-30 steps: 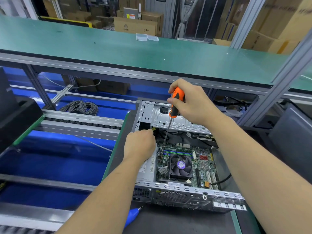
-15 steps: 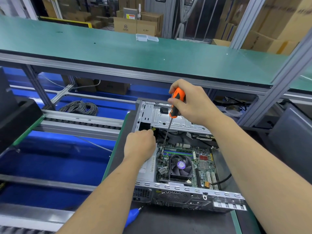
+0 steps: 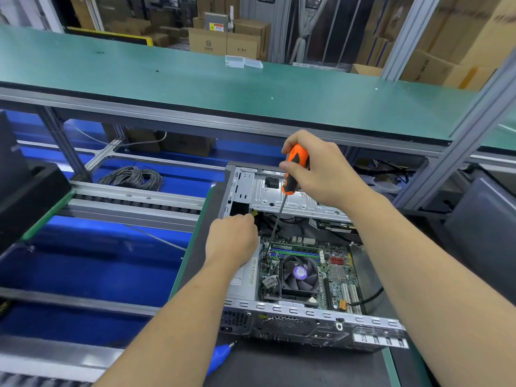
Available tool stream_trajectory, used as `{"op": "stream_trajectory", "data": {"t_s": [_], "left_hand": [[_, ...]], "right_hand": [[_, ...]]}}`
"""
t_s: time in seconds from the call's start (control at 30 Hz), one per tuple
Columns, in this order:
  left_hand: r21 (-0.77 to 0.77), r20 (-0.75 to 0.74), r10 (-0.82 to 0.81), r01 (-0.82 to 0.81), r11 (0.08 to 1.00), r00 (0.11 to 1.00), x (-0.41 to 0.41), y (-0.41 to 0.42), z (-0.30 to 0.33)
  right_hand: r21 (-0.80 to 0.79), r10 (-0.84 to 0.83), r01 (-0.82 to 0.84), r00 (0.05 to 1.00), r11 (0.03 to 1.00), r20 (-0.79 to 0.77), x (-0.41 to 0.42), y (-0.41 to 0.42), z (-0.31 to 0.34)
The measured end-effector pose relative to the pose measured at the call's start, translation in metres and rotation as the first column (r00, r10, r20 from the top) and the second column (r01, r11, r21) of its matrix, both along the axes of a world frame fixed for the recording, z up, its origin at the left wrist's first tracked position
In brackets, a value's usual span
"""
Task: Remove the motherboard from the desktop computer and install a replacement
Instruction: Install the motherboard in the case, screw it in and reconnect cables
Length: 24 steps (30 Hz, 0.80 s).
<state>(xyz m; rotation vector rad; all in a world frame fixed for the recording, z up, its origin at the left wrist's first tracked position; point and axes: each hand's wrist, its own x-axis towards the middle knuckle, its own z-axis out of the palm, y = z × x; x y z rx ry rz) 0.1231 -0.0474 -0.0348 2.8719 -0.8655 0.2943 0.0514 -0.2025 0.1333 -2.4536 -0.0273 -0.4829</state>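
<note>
The left hand hides its own fingertips and whatever they touch inside the open grey metal computer case. Below its forearm, a blue-handled tool shows only partly, and the orange-and-black screwdriver tip among the wires is too small to tell.

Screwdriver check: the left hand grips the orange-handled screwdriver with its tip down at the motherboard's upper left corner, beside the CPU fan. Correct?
Not quite: the head view shows the right hand gripping the orange-handled screwdriver, not the left. The left hand rests on the case edge. The tip is down at the motherboard's upper left corner, beside the CPU fan.
</note>
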Motion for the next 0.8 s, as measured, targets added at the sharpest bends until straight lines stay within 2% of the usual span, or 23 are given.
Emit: {"op": "stream_trajectory", "data": {"t_s": [0.37,0.57,0.63,0.67,0.73,0.77,0.8], "left_hand": [[-0.018,0.002,-0.007,0.007,1.0,1.0,0.0,0.001,-0.001],[-0.025,0.001,-0.012,0.012,1.0,1.0,0.001,0.0,-0.002],[-0.018,0.003,-0.009,0.01,1.0,1.0,0.0,0.0,-0.001],[-0.018,0.001,-0.01,0.01,1.0,1.0,0.0,0.001,-0.001],[-0.021,-0.002,-0.014,0.014,1.0,1.0,0.0,0.001,-0.002],[-0.021,-0.006,-0.014,0.014,1.0,1.0,0.0,0.001,-0.001],[-0.02,-0.006,-0.015,0.015,1.0,1.0,0.001,0.001,-0.001]], "right_hand": [[-0.022,-0.002,0.002,1.0,1.0,0.002,0.0,0.0,-0.002],[-0.013,0.013,-0.014,0.998,1.0,-0.06,-0.001,0.004,0.001],[-0.148,-0.061,0.046,0.994,0.988,-0.096,0.003,0.008,0.007],[-0.298,-0.159,0.125,0.983,0.946,-0.094,0.007,0.009,0.011],[-0.575,-0.368,0.275,0.929,0.77,-0.049,0.018,0.012,0.021],[-0.636,-0.406,0.291,0.913,0.715,-0.039,0.023,0.015,0.026],[-0.656,-0.393,0.258,0.917,0.709,-0.064,0.027,0.016,0.028]]}}
